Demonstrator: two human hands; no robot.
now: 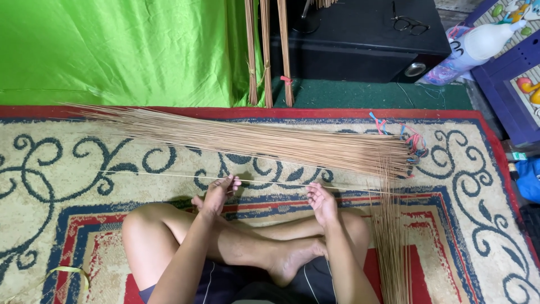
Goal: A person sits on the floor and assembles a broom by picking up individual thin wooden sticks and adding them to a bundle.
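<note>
A patterned carpet in cream, blue and red covers the floor, with a green cloth hanging behind it and a black box on the dark green mat beside that. A person sits cross-legged on the carpet.

Across the carpet, just beyond the hands, lies a big pile of thin brown sticks, their thick ends gathered at the right near some coloured rubber bands. A smaller bunch lies by the right knee, pointing toward the camera. 3 tied bundles stand upright against the cloth.

Judging by this, the big pile is mostly untouched and only 1 stick is in hand, so most of the work seems left.

That single stick stretches level between both hands, running far out to the left. The left hand has its grip clamped on it; the right hand pinches it too.

At the top right lie a white plastic bottle and a pair of glasses on the box. No label is readable.
</note>
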